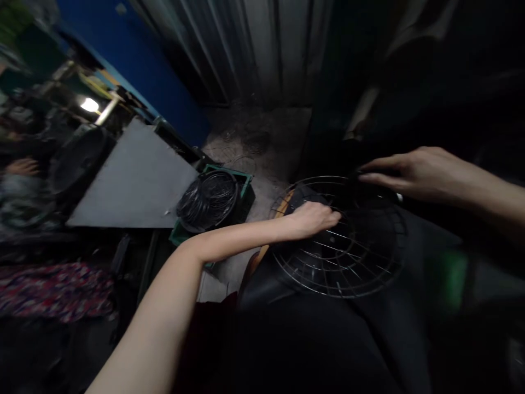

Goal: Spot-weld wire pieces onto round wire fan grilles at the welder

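Likely dealing with something light yet springy: a round wire fan guard (pixel 340 241), lying nearly flat over dark cloth (pixel 311 339) in front of the body, low and right of centre in the head view. Judging the thin spokes (pixel 328 257) as easy to bend and a little slick, so favouring the stouter outer rim (pixel 340 295) for a hold, not the fine wires near the middle. Resting the left hand (pixel 314 218) palm down on the guard's left side, fingers loosely curled and pressing on the spokes, pinning rather than gripping. Reaching the right hand (pixel 404 172) across the far rim, fingers stretched almost straight, tips touching a dark shape (pixel 369 183) at the edge, clasping nothing as far as the dim light shows. Sitting well apart to the left: a green crate (pixel 241 179) holding a black coil (pixel 207 200), beside a grey board (pixel 131 180); farther left, showing blurred, another person's hand (pixel 22 166).
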{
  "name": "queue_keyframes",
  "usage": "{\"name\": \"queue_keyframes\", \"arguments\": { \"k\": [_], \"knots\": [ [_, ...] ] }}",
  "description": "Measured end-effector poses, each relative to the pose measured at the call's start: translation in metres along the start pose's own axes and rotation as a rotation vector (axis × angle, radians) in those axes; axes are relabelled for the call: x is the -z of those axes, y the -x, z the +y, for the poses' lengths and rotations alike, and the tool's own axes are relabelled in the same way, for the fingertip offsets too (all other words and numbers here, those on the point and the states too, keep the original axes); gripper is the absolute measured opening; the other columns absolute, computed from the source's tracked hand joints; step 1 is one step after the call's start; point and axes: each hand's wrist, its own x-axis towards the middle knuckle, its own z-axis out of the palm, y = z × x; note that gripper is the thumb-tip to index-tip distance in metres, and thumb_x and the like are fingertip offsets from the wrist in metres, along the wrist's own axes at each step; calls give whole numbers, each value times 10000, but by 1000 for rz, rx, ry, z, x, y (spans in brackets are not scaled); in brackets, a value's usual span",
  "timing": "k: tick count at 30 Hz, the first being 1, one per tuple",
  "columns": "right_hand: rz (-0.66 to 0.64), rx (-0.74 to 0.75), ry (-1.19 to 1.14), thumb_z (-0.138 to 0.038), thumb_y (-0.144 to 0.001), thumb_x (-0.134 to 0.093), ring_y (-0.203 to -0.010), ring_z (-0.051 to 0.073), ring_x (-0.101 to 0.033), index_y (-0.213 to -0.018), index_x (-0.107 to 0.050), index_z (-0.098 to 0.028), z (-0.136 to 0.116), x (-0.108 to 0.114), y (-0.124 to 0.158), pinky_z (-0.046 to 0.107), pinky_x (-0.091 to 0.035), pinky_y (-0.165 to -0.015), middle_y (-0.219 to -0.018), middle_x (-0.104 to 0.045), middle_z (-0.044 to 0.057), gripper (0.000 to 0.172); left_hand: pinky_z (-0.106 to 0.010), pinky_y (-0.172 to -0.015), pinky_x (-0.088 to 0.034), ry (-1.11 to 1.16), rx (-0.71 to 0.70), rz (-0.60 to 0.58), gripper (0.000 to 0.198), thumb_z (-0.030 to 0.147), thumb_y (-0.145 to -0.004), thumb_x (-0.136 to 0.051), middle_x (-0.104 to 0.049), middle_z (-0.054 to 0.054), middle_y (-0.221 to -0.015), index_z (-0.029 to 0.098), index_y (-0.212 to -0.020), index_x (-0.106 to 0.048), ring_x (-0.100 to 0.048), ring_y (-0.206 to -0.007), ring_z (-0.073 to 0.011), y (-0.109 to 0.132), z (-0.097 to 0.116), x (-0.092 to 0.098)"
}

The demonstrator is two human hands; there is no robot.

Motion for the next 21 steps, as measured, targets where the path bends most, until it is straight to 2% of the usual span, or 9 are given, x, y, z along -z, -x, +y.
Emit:
{"name": "queue_keyframes", "arguments": {
  "k": [3,6,8,11,15,21],
  "knots": [
    [46,-47,-186,-414,-867,-527,-893,226,-644,-1067,-699,-238,5,14,8,368,-481,-820,-990,-705,24,316,-269,-656,-407,-40,17,34,265,167,-943,-306,-633,-95,-940,106,-1066,-534,-593,-810,-184,-1,-8,-1],
    [95,-67,-341,-475,-837,-541,-970,231,-629,-1050,-694,-268,23,19,18,383,-476,-901,-1031,-696,1,334,-264,-609,-413,-114,60,66,227,141,-898,-368,-631,-86,-890,118,-1071,-514,-617,-765,-195,-3,-24,2],
    [91,-87,-407,-505,-801,-571,-996,241,-622,-1004,-702,-270,32,16,25,396,-467,-934,-1033,-695,4,337,-261,-592,-422,-139,67,81,211,155,-867,-437,-634,-79,-874,129,-1063,-509,-630,-753,-202,2,-33,10],
    [74,-134,-482,-526,-781,-579,-1000,252,-621,-980,-702,-246,35,10,27,409,-465,-944,-1026,-696,23,365,-259,-612,-448,-119,91,82,251,284,-848,-553,-652,-78,-868,142,-1051,-511,-649,-791,-218,12,-44,27],
    [82,-127,-521,-524,-779,-582,-1002,255,-617,-984,-695,-222,29,7,19,400,-462,-942,-1032,-690,42,382,-263,-637,-466,-84,155,22,381,447,-787,-646,-679,-87,-878,156,-1014,-554,-665,-835,-244,16,-56,52],
    [76,-98,-554,-517,-787,-581,-986,250,-626,-991,-697,-218,21,12,11,379,-477,-912,-1035,-690,53,380,-282,-711,-487,-82,190,-127,460,525,-755,-650,-695,-116,-932,156,-1029,-616,-665,-892,-255,7,-69,83]
  ]
}}
